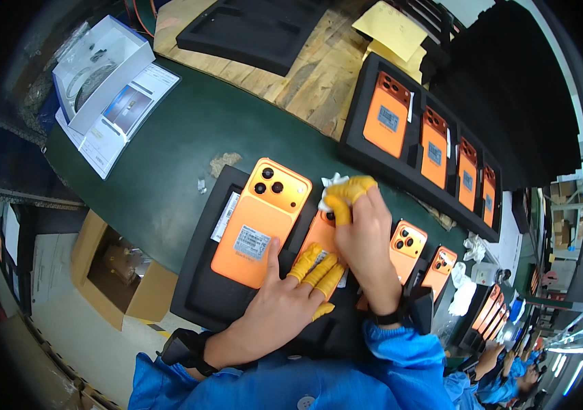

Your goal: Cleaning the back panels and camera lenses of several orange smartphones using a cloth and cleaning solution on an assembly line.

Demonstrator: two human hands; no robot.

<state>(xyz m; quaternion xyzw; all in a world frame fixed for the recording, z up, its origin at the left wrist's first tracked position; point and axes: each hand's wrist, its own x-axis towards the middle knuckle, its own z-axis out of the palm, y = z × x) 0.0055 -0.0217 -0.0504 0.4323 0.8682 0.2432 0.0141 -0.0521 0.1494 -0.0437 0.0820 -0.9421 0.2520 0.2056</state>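
Observation:
A black foam tray (192, 290) lies in front of me with several orange phones in it, backs up. My left hand (281, 311), in yellow finger cots, lies flat with its fingers spread on the second phone (313, 237) from the left. My right hand (365, 236) pinches a crumpled white wipe (331, 182) at that phone's camera end, partly hiding it. To the left is an uncovered phone (261, 222) with a grey label; my left index fingertip is at its edge. Another phone (407, 247) shows beyond my right wrist.
A second black tray (354, 130) of labelled orange phones stands at the far right. An empty black tray (237, 41) lies on the wooden board. At the left are a white box (117, 85) and, lower, an open cardboard carton (93, 273). Other people work at the lower right.

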